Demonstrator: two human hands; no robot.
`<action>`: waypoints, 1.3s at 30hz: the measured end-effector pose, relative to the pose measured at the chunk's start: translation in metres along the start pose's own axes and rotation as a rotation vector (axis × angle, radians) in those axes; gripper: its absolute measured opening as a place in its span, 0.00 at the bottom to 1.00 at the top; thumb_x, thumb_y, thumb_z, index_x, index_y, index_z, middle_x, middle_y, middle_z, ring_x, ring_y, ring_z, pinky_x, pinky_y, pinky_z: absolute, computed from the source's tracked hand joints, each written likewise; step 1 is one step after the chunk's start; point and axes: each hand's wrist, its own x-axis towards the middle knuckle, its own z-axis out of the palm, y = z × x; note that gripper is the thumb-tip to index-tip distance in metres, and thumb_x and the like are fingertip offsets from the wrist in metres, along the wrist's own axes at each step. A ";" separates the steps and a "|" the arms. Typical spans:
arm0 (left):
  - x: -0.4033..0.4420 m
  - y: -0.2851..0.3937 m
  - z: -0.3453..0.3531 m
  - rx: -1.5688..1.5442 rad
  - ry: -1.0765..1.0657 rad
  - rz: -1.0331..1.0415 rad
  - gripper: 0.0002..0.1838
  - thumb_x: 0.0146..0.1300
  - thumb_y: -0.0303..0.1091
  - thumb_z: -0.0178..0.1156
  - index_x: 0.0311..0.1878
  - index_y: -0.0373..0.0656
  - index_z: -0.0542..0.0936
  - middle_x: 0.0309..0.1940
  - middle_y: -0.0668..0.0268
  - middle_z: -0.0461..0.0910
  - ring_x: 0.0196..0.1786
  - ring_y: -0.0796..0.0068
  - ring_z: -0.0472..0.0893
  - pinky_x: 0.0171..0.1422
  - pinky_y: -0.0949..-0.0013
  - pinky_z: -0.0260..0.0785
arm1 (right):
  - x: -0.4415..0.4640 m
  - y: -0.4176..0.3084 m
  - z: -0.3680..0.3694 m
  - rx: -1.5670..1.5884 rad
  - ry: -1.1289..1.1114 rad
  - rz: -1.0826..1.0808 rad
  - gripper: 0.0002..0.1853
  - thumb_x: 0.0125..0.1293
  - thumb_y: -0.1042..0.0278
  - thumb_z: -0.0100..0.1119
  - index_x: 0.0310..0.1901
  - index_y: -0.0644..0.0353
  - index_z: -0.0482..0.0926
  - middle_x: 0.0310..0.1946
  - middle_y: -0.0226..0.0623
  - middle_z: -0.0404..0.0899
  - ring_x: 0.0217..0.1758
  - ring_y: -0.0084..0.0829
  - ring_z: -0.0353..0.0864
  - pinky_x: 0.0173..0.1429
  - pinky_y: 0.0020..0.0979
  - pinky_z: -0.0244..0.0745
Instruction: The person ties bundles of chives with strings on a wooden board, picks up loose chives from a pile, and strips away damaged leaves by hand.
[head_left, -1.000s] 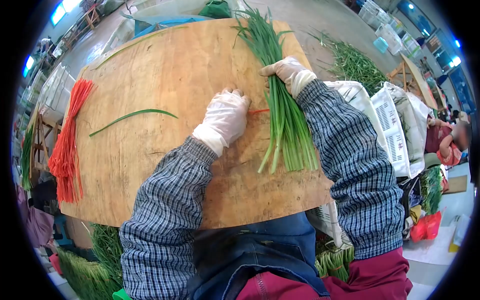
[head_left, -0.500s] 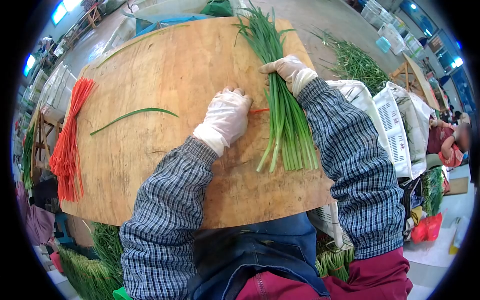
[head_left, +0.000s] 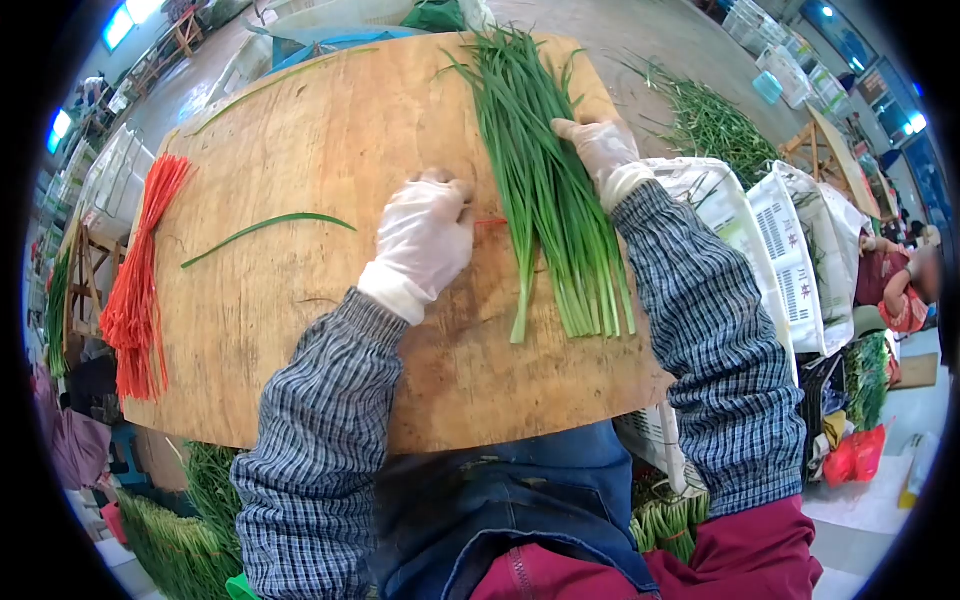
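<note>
A bunch of long green chives [head_left: 545, 190] lies fanned out on the wooden board, pale stem ends towards me. My right hand [head_left: 603, 158], in a thin whitish glove, rests at the right edge of the bunch. Its thumb is stretched out over the leaves; its other fingers are partly hidden. To the left of the bunch, my gloved left hand [head_left: 425, 235] is closed with the knuckles up. A thin red tie [head_left: 490, 221] shows between this hand and the stems; its ends are hidden.
A wooden board [head_left: 300, 350] bears a bundle of red ties [head_left: 150, 285] on its left and a loose chive leaf [head_left: 265, 235]. White crates [head_left: 785, 255] stand at the right, near a leafy heap [head_left: 720, 125] on the floor. Another person [head_left: 900, 285] is at far right.
My left hand has moved left, away from the stems. My right hand has shifted slightly right and loosened its grasp, and the chives have spread out wider and flatter.
</note>
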 end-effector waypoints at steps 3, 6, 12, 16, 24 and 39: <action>-0.015 0.004 -0.004 0.020 0.094 -0.100 0.08 0.54 0.31 0.59 0.36 0.39 0.80 0.29 0.56 0.78 0.33 0.61 0.78 0.40 0.65 0.70 | -0.014 0.006 -0.023 -0.107 0.093 -0.071 0.25 0.55 0.54 0.63 0.48 0.66 0.77 0.35 0.38 0.80 0.37 0.25 0.77 0.35 0.26 0.72; -0.021 0.024 -0.010 -0.357 -0.108 -0.421 0.12 0.56 0.33 0.59 0.39 0.35 0.80 0.26 0.56 0.79 0.29 0.69 0.78 0.36 0.67 0.70 | -0.018 0.017 -0.041 -0.038 0.021 0.010 0.26 0.55 0.53 0.63 0.48 0.67 0.77 0.32 0.35 0.78 0.34 0.22 0.74 0.32 0.25 0.70; -0.012 0.050 0.014 -0.431 -0.217 -0.467 0.19 0.57 0.35 0.58 0.46 0.29 0.75 0.32 0.52 0.80 0.34 0.65 0.80 0.40 0.69 0.71 | -0.040 0.025 -0.040 -0.109 -0.174 0.046 0.20 0.55 0.52 0.60 0.44 0.58 0.81 0.32 0.40 0.83 0.33 0.34 0.81 0.43 0.31 0.75; -0.008 0.053 0.035 -0.488 -0.235 -0.421 0.18 0.58 0.35 0.57 0.45 0.29 0.75 0.35 0.47 0.79 0.39 0.57 0.79 0.45 0.65 0.71 | -0.047 0.023 -0.021 -0.244 -0.183 -0.172 0.17 0.55 0.57 0.58 0.44 0.55 0.81 0.35 0.40 0.82 0.32 0.37 0.81 0.42 0.30 0.75; -0.051 0.058 -0.015 -0.759 -0.087 -0.662 0.11 0.60 0.30 0.55 0.43 0.34 0.78 0.25 0.64 0.78 0.25 0.81 0.74 0.30 0.77 0.66 | -0.099 0.044 -0.141 0.454 0.070 -0.058 0.16 0.60 0.63 0.57 0.47 0.63 0.77 0.34 0.37 0.80 0.30 0.23 0.79 0.29 0.20 0.72; -0.151 0.210 0.097 -0.722 -0.982 0.009 0.11 0.59 0.24 0.55 0.45 0.35 0.78 0.25 0.64 0.79 0.27 0.82 0.76 0.33 0.78 0.69 | -0.345 0.344 -0.277 0.433 0.683 0.703 0.15 0.56 0.72 0.58 0.46 0.68 0.76 0.30 0.37 0.79 0.28 0.28 0.79 0.27 0.27 0.74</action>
